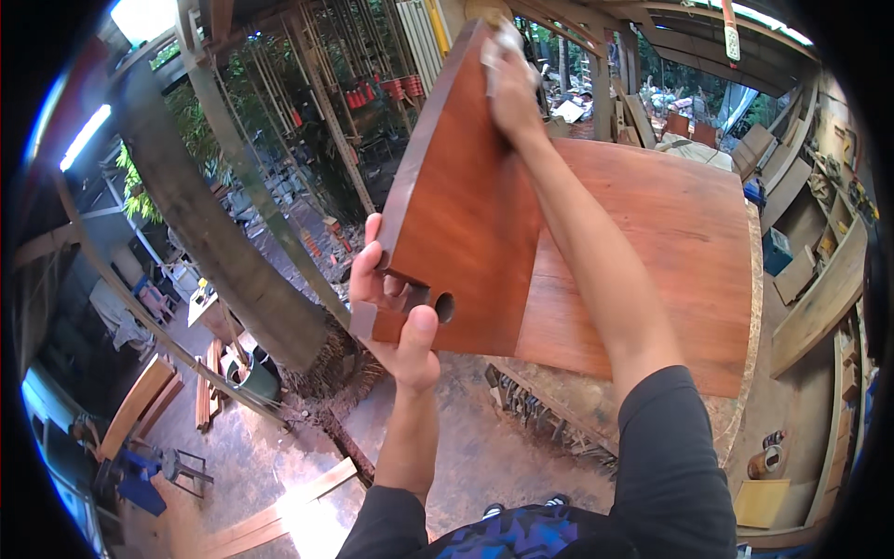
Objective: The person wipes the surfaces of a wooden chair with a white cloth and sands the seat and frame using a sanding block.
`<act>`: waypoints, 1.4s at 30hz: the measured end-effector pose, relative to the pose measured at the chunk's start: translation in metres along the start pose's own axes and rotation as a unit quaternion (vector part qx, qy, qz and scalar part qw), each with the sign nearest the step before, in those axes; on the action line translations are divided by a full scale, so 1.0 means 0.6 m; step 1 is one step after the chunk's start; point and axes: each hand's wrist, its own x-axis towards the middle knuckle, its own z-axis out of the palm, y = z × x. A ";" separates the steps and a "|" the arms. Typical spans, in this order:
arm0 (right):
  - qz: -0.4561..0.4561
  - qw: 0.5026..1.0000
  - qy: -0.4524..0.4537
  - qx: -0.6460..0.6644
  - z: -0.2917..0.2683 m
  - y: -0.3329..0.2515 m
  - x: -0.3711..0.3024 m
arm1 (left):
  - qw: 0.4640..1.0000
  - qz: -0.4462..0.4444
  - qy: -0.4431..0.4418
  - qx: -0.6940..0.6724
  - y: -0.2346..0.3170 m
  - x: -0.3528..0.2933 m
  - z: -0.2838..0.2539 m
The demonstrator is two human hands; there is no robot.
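The biggest thing I can see near the hands, from way over here, is the work table (pixel 577 396), with its rough, pale top. On it lies a wide flat board (pixel 652 233), red-brown and a bit shiny. Next comes the tilted board (pixel 466 214), the one the hands are on. It is red-brown too, with a thick edge, and it leans up in front of the person, at the left side of the flat one. Its right edge seems to meet the flat board, but I can't tell if it rests there. I think it is heavy and very stiff, so it won't bend, and its smooth face could be slippery. A corner could get a dent if it bumps. The left hand (pixel 400 359) grasps the low corner, thumb in front and fingers round the edge by a notch (pixel 408 287). To me that looks like a good place to hold, since the cut gives fingers something to hook, but I'd want a second hand up high so it can't tip. The right hand (pixel 515 102) is near the top, a bit blurry, fingers bunched on a white cloth (pixel 507 47); I can't tell how hard they squeeze. Smallest is the round hole (pixel 445 307), just beside the left thumb.
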 end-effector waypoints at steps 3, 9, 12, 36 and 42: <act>0.178 0.967 0.090 0.158 0.003 0.104 -0.130 | 0.998 0.019 -0.025 -0.045 -0.017 0.007 0.012; 0.172 0.931 0.020 0.321 -0.050 -0.253 -0.286 | 1.000 0.014 -0.025 0.010 -0.036 0.032 -0.015; 0.021 0.982 -0.090 0.166 -0.143 -0.348 -0.363 | 1.000 0.010 -0.019 -0.018 -0.046 0.041 0.010; 0.059 0.965 0.021 0.254 -0.120 -0.374 -0.309 | 0.996 -0.012 -0.009 -0.088 -0.049 0.070 -0.010; 0.215 0.972 -0.072 0.067 -0.232 -0.307 -0.641 | 0.991 -0.050 0.011 -0.122 -0.074 0.090 0.030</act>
